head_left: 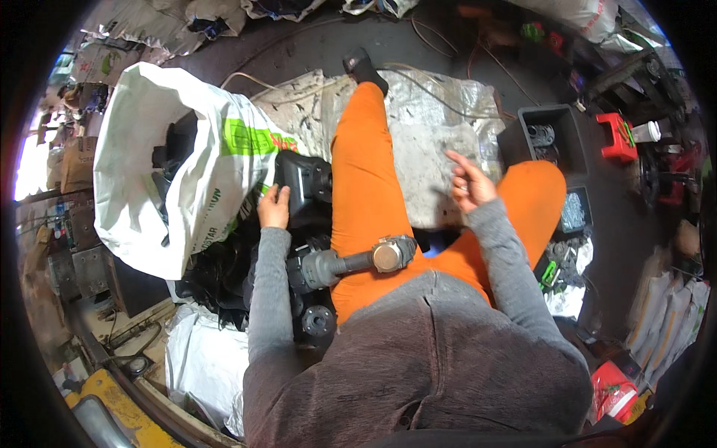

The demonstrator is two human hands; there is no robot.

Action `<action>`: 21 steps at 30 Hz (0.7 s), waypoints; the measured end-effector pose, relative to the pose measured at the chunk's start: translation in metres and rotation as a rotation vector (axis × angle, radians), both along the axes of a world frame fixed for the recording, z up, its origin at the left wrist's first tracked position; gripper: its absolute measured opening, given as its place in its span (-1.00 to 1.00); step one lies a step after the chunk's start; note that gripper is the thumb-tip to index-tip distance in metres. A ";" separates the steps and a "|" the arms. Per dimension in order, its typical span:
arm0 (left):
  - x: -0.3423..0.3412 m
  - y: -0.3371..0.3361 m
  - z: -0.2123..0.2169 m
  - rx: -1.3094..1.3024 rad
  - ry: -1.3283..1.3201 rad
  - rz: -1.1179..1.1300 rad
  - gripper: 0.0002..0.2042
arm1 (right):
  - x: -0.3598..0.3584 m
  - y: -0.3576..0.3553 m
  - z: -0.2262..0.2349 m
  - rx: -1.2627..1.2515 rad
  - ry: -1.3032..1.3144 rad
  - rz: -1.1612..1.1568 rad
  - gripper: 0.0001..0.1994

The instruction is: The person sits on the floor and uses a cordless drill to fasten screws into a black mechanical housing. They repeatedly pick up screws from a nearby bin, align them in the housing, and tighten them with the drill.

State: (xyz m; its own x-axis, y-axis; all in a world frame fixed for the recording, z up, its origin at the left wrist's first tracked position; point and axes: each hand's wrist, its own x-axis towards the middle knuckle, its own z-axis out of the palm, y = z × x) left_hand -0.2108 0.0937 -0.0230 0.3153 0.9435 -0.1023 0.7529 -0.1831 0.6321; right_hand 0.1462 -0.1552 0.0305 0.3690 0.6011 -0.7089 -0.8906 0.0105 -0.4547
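My left hand (274,209) is at the near left edge of a black moulded part (302,179), its fingers closed on that edge. The part lies between an upright white woven sack (216,187) and my left thigh. My right hand (470,184) is raised over the inner side of my bent right knee. Its index finger points out, the other fingers are partly curled, and nothing shows in it. Across my left thigh lies a dark grey cylindrical piece (321,269) with a stem and a round tan end.
More black parts (224,276) are heaped beside my left forearm. A grey bin (553,119) with small parts stands beyond my right knee, near a red stool-like object (617,137). A stained pale sheet (429,149) covers the floor ahead, with a cable (426,82) across it.
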 end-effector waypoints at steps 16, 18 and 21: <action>-0.089 0.110 0.257 0.456 0.795 -0.041 -0.56 | 0.179 -0.114 0.017 0.307 -0.299 -0.272 -0.65; -0.083 0.139 0.223 0.277 0.829 -0.067 -0.57 | 0.195 -0.132 0.010 0.264 -0.374 -0.321 -0.57; 0.014 0.129 0.139 0.212 0.254 -0.312 -0.58 | 0.210 -0.174 -0.006 0.275 -0.258 -0.464 -0.61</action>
State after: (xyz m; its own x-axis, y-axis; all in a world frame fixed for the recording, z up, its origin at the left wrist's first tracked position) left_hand -0.1965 0.2225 0.1160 0.5775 0.8159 -0.0277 0.7676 -0.5312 0.3585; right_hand 0.3561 -0.3296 0.0248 0.7768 0.4846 -0.4022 -0.6256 0.5205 -0.5811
